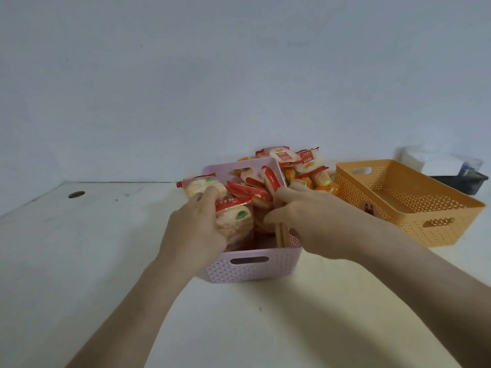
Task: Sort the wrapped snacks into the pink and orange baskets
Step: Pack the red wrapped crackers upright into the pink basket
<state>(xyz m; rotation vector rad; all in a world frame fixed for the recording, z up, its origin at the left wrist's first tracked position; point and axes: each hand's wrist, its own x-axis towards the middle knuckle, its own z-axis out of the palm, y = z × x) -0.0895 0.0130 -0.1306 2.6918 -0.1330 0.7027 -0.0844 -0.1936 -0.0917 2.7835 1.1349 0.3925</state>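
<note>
My left hand [198, 221] is curled round a bunch of red-and-white cracker packets [236, 220], thumb and fingers closed on them just above the open top of the pink basket [252, 272]. My right hand [303, 216] reaches in from the other side, its fingers bent down among the packets at the basket's right wall. I cannot tell whether it has hold of one. More red-wrapped packets [255, 192] lie heaped inside the basket between my two hands and rise above its rim.

Behind the pink basket, by the wall, sits a loose pile of wrapped snacks [305, 166] in red, white and orange. To its right stands the orange basket [438, 232], angled, with bare floor showing inside. Both baskets rest on a pale table [265, 328]. A white container [438, 163] sits behind the orange one.
</note>
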